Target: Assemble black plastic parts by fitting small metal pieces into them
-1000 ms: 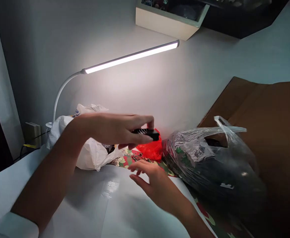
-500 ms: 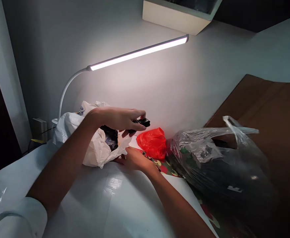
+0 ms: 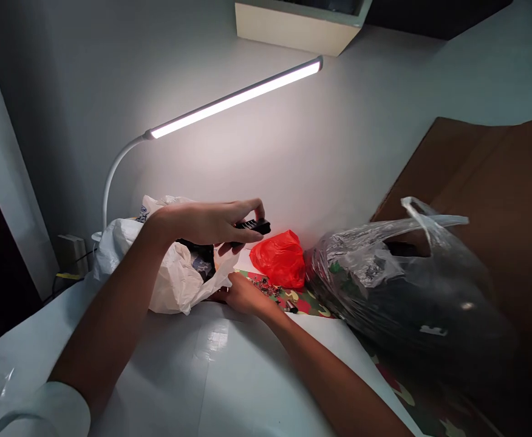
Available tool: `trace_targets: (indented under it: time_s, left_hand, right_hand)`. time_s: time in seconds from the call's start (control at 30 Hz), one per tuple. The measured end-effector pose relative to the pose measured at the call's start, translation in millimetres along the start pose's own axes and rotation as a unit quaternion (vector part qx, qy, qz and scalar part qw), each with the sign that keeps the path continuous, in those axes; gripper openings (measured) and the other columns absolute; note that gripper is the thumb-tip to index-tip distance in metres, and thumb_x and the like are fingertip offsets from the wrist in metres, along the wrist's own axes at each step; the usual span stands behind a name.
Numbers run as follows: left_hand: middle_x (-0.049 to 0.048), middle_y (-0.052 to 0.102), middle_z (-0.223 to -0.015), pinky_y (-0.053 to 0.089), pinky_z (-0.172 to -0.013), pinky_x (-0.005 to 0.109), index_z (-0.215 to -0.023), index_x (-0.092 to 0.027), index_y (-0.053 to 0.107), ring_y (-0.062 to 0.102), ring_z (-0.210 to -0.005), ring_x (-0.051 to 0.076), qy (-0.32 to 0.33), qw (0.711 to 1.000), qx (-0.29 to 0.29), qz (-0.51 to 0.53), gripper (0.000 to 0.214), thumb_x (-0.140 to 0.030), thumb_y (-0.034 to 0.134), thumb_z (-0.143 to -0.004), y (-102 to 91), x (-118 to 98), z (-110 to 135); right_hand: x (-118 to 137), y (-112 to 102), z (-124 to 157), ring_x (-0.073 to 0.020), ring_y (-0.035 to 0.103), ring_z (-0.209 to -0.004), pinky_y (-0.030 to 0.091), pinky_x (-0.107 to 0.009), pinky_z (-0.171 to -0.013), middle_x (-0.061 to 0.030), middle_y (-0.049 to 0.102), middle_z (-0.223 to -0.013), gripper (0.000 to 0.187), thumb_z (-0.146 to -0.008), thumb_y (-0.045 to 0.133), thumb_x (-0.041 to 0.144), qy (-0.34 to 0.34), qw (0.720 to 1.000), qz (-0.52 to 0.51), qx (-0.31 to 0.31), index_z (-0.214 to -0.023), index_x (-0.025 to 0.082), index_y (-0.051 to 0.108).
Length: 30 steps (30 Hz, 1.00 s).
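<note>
My left hand [image 3: 204,223] is closed on a small black ridged object [image 3: 260,226], its index finger arched over the top. It hovers above an opened white plastic bag [image 3: 170,285] with dark contents. Lower down, my right hand [image 3: 245,295] rests at the bag's right edge. Its fingers are curled and partly hidden, so what they hold cannot be made out. Beside it, many tiny metal parts [image 3: 266,285] lie scattered on a camouflage-patterned cloth [image 3: 314,303], with a small dark cylinder [image 3: 291,306] near my right wrist. A red plastic bag [image 3: 279,260] sits just behind.
A lit desk lamp [image 3: 236,100] arches over the white-covered table [image 3: 229,376]. To the right stands a bulging clear plastic bag [image 3: 398,303] with dark contents, in front of a brown cardboard panel [image 3: 494,176]. A pale wall box [image 3: 293,30] hangs above.
The view has shifted slightly. My left index finger is raised a little higher over the black object. My right hand stays by the bag, and more of the small metal parts show beside it.
</note>
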<state>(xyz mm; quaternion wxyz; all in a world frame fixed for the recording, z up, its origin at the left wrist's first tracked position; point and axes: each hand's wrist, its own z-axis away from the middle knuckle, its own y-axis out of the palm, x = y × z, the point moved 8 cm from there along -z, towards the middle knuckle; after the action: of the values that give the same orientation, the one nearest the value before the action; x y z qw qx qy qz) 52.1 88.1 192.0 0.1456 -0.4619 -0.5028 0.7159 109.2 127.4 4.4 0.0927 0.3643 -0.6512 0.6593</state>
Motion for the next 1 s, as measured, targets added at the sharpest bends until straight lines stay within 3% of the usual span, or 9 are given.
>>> trace_targets:
  time_s: [0.07,0.17,0.33,0.5,0.57,0.67,0.73,0.83,1.0]
  left_hand:
    - [-0.0037,0.053,-0.072,0.040,-0.057,0.026,-0.135,-0.025,0.044,0.050,-0.059,0.013,0.007,1.000,-0.015,-0.006,0.043,-0.052,0.056,-0.104,-3.0,-1,-1]
    - [-0.0021,0.051,-0.080,0.037,-0.057,0.026,-0.135,-0.025,0.048,0.041,-0.062,0.012,0.013,0.998,-0.057,-0.035,0.039,-0.049,0.053,-0.104,-11.2,0,-3]
    - [-0.0022,0.047,-0.081,0.037,-0.058,0.025,-0.139,-0.026,0.050,0.039,-0.065,0.013,0.024,0.997,-0.066,-0.015,0.045,-0.053,0.055,-0.103,-16.2,5,-6]
    - [-0.0035,0.046,-0.074,0.034,-0.055,0.025,-0.141,-0.027,0.048,0.037,-0.060,0.012,0.040,0.997,-0.059,0.023,0.048,-0.054,0.059,-0.102,-17.5,7,-7]
    - [-0.0027,0.051,-0.073,0.036,-0.055,0.025,-0.137,-0.025,0.050,0.041,-0.058,0.012,0.042,0.997,-0.053,0.033,0.043,-0.052,0.058,-0.103,-16.7,6,-6]
    - [0.0002,0.060,-0.076,0.040,-0.056,0.025,-0.131,-0.024,0.053,0.049,-0.059,0.013,0.036,0.998,-0.048,0.030,0.037,-0.050,0.057,-0.104,-16.3,8,-6]
    - [0.0017,0.065,-0.078,0.042,-0.057,0.026,-0.131,-0.024,0.053,0.053,-0.060,0.014,0.031,0.998,-0.043,0.022,0.037,-0.049,0.057,-0.104,-16.0,10,-7]
    - [0.0026,0.067,-0.079,0.044,-0.058,0.026,-0.130,-0.023,0.054,0.057,-0.062,0.014,0.029,0.999,-0.037,0.010,0.037,-0.050,0.057,-0.104,-16.0,12,-8]
    - [0.0023,0.065,-0.079,0.046,-0.059,0.026,-0.125,-0.023,0.057,0.059,-0.063,0.014,0.033,0.999,-0.031,0.006,0.036,-0.051,0.058,-0.103,-14.8,11,-9]
  right_hand:
    - [3,-9,0,-0.0187,0.065,-0.084,0.044,-0.026,-0.071,-0.0025,0.075,-0.093,0.001,-0.090,0.073,0.021,-0.009,1.000,-0.001,0.012,-0.089,0.020,0.072]
    - [7,-30,3,-0.0151,0.055,-0.069,0.038,-0.027,-0.063,0.0004,0.065,-0.075,0.016,-0.088,0.068,0.014,-0.020,0.999,0.000,0.035,-0.074,0.019,0.062]
    - [18,-91,27,-0.0116,0.051,-0.063,0.038,-0.025,-0.058,0.0035,0.060,-0.074,0.011,-0.095,0.060,0.020,-0.048,0.998,-0.017,0.039,-0.084,0.020,0.061]
    - [34,-162,66,-0.0144,0.061,-0.072,0.048,-0.028,-0.066,-0.0008,0.069,-0.082,0.010,-0.096,0.066,0.030,-0.098,0.989,-0.072,-0.084,-0.098,0.021,0.067]
    - [34,-176,76,-0.0149,0.063,-0.072,0.050,-0.029,-0.067,-0.0013,0.071,-0.082,0.011,-0.095,0.068,0.030,-0.104,0.984,-0.080,-0.117,-0.101,0.021,0.070]
    - [25,-163,72,-0.0136,0.063,-0.072,0.049,-0.027,-0.065,0.0002,0.071,-0.080,0.004,-0.094,0.066,0.025,-0.080,0.994,-0.057,-0.044,-0.092,0.021,0.067]
    - [14,-133,64,-0.0124,0.063,-0.072,0.047,-0.024,-0.063,0.0009,0.072,-0.081,0.007,-0.092,0.063,0.017,-0.040,0.996,-0.018,0.071,-0.086,0.021,0.062]
    - [-1,-81,54,-0.0115,0.066,-0.069,0.044,-0.022,-0.059,0.0011,0.072,-0.079,0.015,-0.083,0.062,0.004,0.011,0.971,0.039,0.234,-0.082,0.019,0.060]
    - [10,-28,42,-0.0125,0.067,-0.075,0.042,-0.022,-0.061,0.0026,0.073,-0.079,0.016,-0.081,0.068,0.004,-0.031,0.952,0.059,0.298,-0.080,0.019,0.066]
